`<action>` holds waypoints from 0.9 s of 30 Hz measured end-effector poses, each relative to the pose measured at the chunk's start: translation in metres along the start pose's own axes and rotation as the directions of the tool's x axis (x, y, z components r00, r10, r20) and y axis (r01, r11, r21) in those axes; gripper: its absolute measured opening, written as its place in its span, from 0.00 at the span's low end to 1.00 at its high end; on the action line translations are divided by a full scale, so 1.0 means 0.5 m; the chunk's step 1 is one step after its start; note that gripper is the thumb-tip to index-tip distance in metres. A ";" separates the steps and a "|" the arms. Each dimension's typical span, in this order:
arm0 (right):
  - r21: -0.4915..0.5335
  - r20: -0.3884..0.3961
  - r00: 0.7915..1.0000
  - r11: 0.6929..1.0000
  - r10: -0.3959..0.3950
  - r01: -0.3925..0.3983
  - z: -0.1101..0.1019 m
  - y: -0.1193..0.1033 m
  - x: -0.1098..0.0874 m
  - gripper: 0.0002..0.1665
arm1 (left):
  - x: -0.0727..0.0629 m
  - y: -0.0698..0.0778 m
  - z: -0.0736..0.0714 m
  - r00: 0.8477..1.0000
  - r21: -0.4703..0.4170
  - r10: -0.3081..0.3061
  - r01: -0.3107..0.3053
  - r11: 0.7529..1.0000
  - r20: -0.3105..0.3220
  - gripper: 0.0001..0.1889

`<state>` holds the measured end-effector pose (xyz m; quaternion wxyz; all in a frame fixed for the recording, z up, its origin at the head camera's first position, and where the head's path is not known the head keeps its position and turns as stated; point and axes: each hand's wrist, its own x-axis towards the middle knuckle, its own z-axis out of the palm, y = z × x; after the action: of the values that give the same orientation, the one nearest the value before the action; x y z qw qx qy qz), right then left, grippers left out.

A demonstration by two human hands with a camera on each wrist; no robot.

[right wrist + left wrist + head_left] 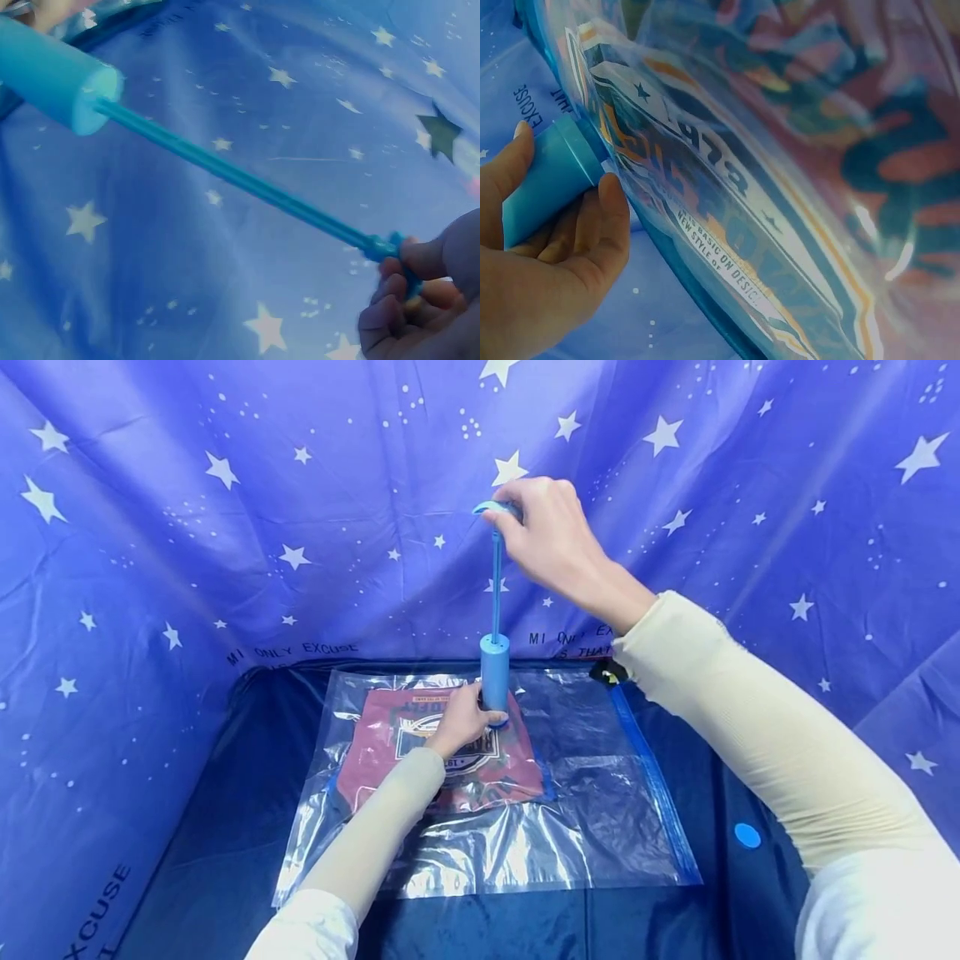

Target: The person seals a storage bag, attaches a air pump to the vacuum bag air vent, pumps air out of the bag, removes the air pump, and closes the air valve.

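A blue hand pump [495, 670] stands upright on a transparent plastic storage bag [600, 827]. My left hand [461, 720] holds the lower end of its barrel, with fingers and thumb around it, as the left wrist view also shows. Above, my right hand [551, 531] grips the pump's handle [409, 274]. The rod [240, 176] between handle and barrel is drawn far out. Inside the bag lies a folded reddish-pink garment [375, 735] with a printed emblem, partly covered by my left hand and the pump. The pump's contact with the bag is mostly hidden.
A blue zip strip [656, 785] runs along the bag's right edge. To the right, a small round blue disc [747, 836] lies on the dark blue cloth [217, 860]. Near the bag's far right corner sits a small black item [609, 672]. A star-patterned curtain [360, 460] hangs behind.
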<state>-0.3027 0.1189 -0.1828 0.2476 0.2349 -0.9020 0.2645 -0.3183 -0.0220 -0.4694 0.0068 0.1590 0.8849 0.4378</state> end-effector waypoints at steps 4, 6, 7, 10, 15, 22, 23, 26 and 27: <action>-0.026 0.017 1.000 1.000 -0.014 0.014 0.026 0.015 -0.019 0.15 | 0.000 -0.002 0.001 1.000 0.010 0.005 -0.005 1.000 0.009 0.22; -0.036 0.079 0.997 0.999 -0.005 0.008 0.061 0.033 -0.043 0.14 | -0.001 -0.001 0.001 1.000 0.014 0.008 -0.008 1.000 0.005 0.22; -0.047 0.124 0.992 0.999 0.001 0.005 0.082 0.043 -0.057 0.14 | -0.001 0.000 0.000 1.000 0.018 0.009 -0.009 1.000 0.001 0.22; -0.074 0.249 0.968 0.997 0.036 -0.018 0.148 0.077 -0.103 0.12 | -0.001 0.001 -0.002 1.000 0.018 0.004 -0.004 1.000 -0.007 0.22; -0.081 0.274 0.960 0.996 0.062 -0.042 0.185 0.103 -0.129 0.11 | 0.002 0.002 -0.005 1.000 0.023 0.008 -0.008 1.000 0.009 0.22; 0.005 0.172 0.985 1.000 0.020 -0.021 0.089 0.050 -0.059 0.13 | 0.000 0.002 -0.006 1.000 0.029 -0.001 0.001 1.000 0.002 0.22; 0.003 0.140 0.990 1.000 0.007 -0.008 0.071 0.039 -0.048 0.14 | -0.001 0.002 -0.005 1.000 0.024 -0.001 0.001 1.000 0.004 0.22; -0.008 0.041 0.998 0.999 -0.041 0.041 0.028 0.012 -0.023 0.15 | -0.003 0.002 -0.004 1.000 0.010 0.001 -0.001 1.000 0.008 0.22; -0.016 0.017 0.998 0.998 -0.055 0.055 0.017 0.005 -0.018 0.15 | -0.004 0.003 -0.004 1.000 0.005 0.001 -0.001 1.000 0.009 0.22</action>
<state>-0.2999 0.1182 -0.1953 0.2493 0.2597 -0.8993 0.2483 -0.3164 -0.0234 -0.4673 0.0102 0.1615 0.8858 0.4350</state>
